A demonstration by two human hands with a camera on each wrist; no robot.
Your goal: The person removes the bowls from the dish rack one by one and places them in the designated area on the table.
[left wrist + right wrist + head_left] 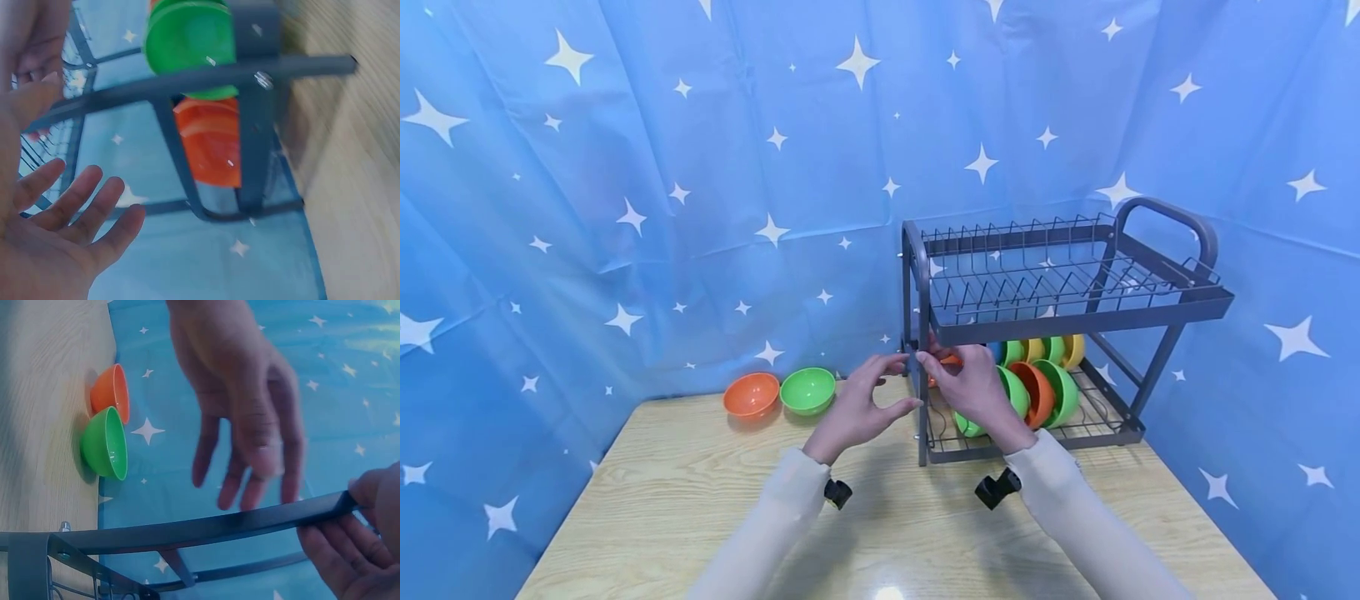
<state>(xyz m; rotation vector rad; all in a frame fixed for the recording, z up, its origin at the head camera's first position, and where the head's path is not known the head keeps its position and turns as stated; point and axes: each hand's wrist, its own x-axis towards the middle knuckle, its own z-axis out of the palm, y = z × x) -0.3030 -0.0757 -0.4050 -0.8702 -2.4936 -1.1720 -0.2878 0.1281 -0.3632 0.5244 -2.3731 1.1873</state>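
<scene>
A dark grey two-tier dish rack (1082, 321) stands on the right of the table. My right hand (973, 383) is at its front left post (250, 520), thumb on one side and fingers on the other, gripping it. My left hand (857, 408) is just left of that post, with thumb and fingers spread and nothing held. In the left wrist view, the fingers of my left hand (69, 231) are apart from the frame. Bowls stand on edge in the lower tier, among them a green bowl (1062, 392) and an orange bowl (1036, 393).
An orange bowl (751, 396) and a green bowl (808, 392) sit upright at the back of the wooden table (685, 492), left of the rack. Wire slots (1000, 287) line the upper tier. A blue curtain (700, 208) with white stars hangs behind and at both sides.
</scene>
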